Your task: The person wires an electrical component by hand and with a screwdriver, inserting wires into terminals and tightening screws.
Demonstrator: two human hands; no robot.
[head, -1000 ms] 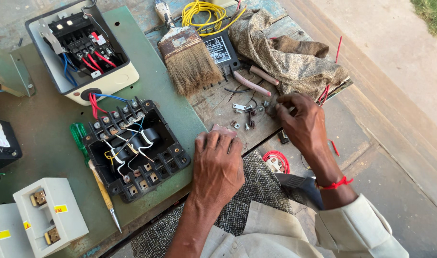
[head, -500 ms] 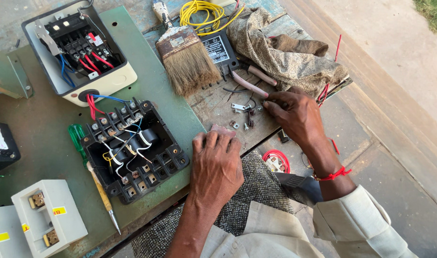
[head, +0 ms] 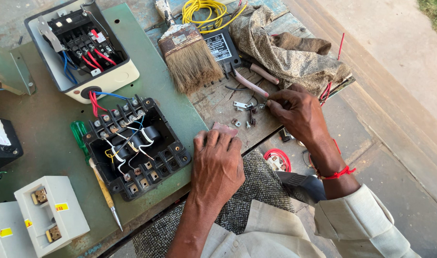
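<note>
My left hand point(head: 217, 165) rests flat on the edge of the wooden bench, fingers together, partly covering a small reddish scrap point(head: 225, 128). It sits just right of an open black electrical unit point(head: 135, 148) with white, yellow and blue wires. My right hand point(head: 297, 111) reaches over a scatter of small screws and metal parts point(head: 243, 114), fingertips pinched at a small part near the pink-handled pliers point(head: 251, 82). A red thread circles my right wrist.
A green-handled screwdriver point(head: 95, 167) lies left of the black unit. Behind are a white switch box point(head: 80, 48), a wide paintbrush point(head: 187, 52), coiled yellow wire point(head: 206, 9) and a brown rag point(head: 285, 48). White fuse holders point(head: 49, 215) stand front left. A red wire coil point(head: 277, 157) lies low.
My right hand has slid left and back across the bench, from the rag's edge to the small parts by the pliers. My left hand has stayed put.
</note>
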